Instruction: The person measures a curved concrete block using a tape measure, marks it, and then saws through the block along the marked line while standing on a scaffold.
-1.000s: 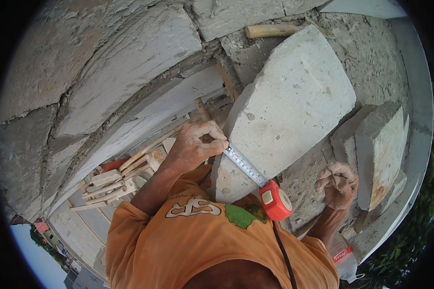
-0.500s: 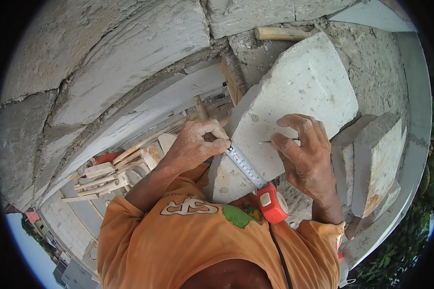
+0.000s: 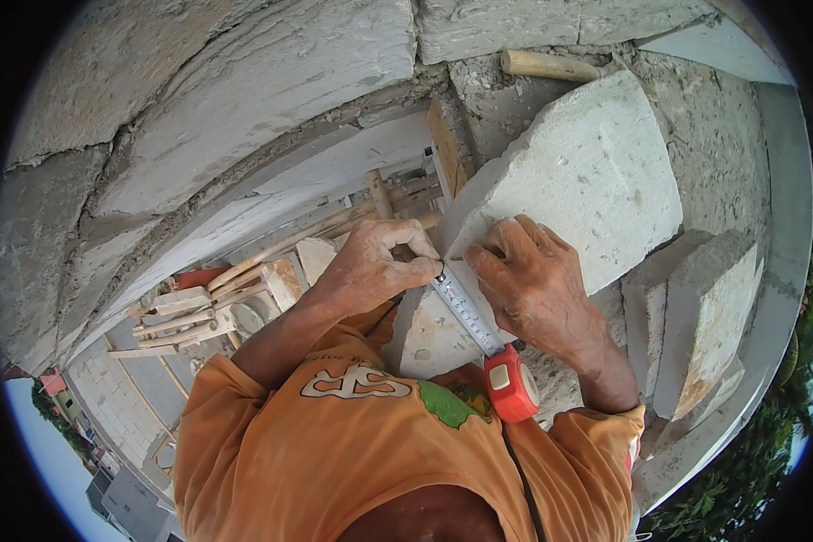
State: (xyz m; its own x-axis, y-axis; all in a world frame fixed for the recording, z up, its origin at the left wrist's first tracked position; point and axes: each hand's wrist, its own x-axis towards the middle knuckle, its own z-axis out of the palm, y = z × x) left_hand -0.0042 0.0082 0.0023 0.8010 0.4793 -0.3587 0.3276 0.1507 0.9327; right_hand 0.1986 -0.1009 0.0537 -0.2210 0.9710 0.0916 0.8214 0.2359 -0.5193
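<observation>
A pale, rough stone slab (image 3: 596,167) lies in front of me, its broken edge on the left. My left hand (image 3: 378,269) is at that edge, thumb and forefinger pinching the end of a tape measure's blade (image 3: 468,313). The blade runs slantwise across the slab to the red tape case (image 3: 512,387), which rests near my shirt with no hand on it. My right hand (image 3: 535,278) is closed and presses down on the slab beside the blade. The thin nail seen in its fingers earlier is now hidden by them.
A wooden handle (image 3: 551,65) lies beyond the slab. More stone pieces (image 3: 705,307) lean at the right, inside a curved concrete rim (image 3: 784,217). Large stone blocks (image 3: 271,108) form the wall at left; wooden poles (image 3: 217,312) and scraps sit lower down beyond it.
My right hand has moved left and down to the slab near the blade's end, its fingers curling closed. My left hand still pinches the tape. The view has shifted slightly.
</observation>
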